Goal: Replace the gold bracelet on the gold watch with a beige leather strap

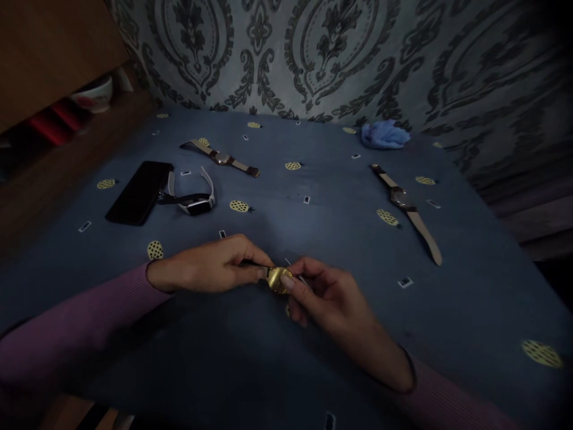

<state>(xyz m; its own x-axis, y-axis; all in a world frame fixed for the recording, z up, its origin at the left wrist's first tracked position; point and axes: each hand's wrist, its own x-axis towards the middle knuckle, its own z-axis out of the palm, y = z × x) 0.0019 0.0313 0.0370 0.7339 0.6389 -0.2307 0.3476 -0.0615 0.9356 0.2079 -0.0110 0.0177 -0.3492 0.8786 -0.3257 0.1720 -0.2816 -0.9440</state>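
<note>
Between my two hands is a wristwatch with a round gold-coloured case, held a little above the table. My left hand is closed, pinching the dark strap at the left side of the case between thumb and fingers. Thumb and fingers of my right hand grip the case's right edge, the thumb lying over its gold face. Part of the strap on the right is hidden by that hand. Whether the gold side is the dial or the back, I cannot tell.
On the patterned blue tablecloth lie a black phone, a white smartwatch, a strapped wristwatch and another at right. A crumpled blue cloth sits by the wall. A wooden cabinet with a bowl borders the left.
</note>
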